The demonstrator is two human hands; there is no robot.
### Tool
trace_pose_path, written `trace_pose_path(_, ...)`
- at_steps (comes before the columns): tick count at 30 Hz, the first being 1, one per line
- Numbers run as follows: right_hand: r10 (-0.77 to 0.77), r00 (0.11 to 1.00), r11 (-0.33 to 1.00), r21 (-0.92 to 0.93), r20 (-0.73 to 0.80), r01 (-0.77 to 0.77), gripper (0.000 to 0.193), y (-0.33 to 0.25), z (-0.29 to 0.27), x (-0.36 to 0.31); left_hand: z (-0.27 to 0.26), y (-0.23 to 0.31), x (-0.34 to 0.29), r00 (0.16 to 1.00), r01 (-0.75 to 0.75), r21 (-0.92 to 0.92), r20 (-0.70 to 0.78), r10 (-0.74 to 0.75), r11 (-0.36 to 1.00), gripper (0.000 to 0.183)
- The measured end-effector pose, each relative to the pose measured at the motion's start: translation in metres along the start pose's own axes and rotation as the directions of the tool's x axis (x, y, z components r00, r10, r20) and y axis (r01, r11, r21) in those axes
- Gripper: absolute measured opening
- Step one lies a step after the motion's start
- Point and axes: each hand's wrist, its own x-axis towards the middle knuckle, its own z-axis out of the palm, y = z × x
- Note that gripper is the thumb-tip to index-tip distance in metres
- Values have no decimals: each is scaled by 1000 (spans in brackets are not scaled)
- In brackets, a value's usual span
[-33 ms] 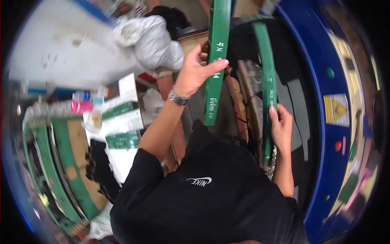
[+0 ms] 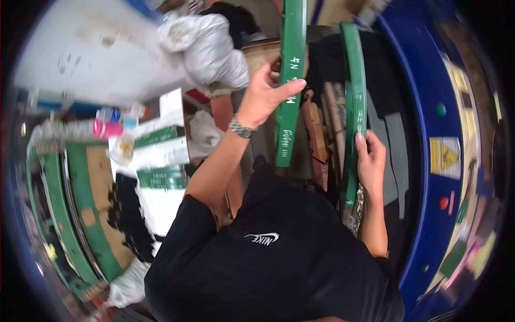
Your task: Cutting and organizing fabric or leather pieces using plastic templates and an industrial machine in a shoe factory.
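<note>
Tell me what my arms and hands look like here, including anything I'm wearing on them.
Your left hand and right hand are both without gloves. A dark grey, metallic-looking band, probably a wristwatch, circles your left wrist; no band shows on the right. The black sleeves are short, leaving both forearms uncovered.

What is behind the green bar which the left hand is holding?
Fingers of the left hand reach behind the green bar, which covers their tips; only the thumb shows in front.

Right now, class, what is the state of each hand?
Left hand: closed, holding the left green bar, thumb across its front.
Right hand: closed, holding the right green bar.
</note>
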Motion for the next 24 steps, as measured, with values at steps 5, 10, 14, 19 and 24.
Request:
trace_pose_path(5, -191, 957, 981, 84, 220, 176, 23, -34, 133, 68, -59, -19, -44, 958, -96, -258, -286, 19, 961, 54)
trace_pose_path(10, -135, 850, 976, 214, 509, 27, 21, -44, 220, 82, -103, -38, -74, 852, -213, -283, -522, 36, 935, 63)
trace_pose_path(14, -203, 737, 961, 276, 645, 24, 19, -33, 267, 88, -122, -43, -101, 740, -243, -164, -669, 74, 956, 65)
trace_pose_path(19, -198, 524, 974, 224, 829, 14, 17, -19, 316, 95, -148, -59, -138, 604, -221, -186, -797, -15, 957, 64)
trace_pose_path(24, -165, 303, 968, 212, 939, -132, 14, -20, 374, 78, -171, -73, -174, 442, -303, -146, -897, 3, 942, 67)
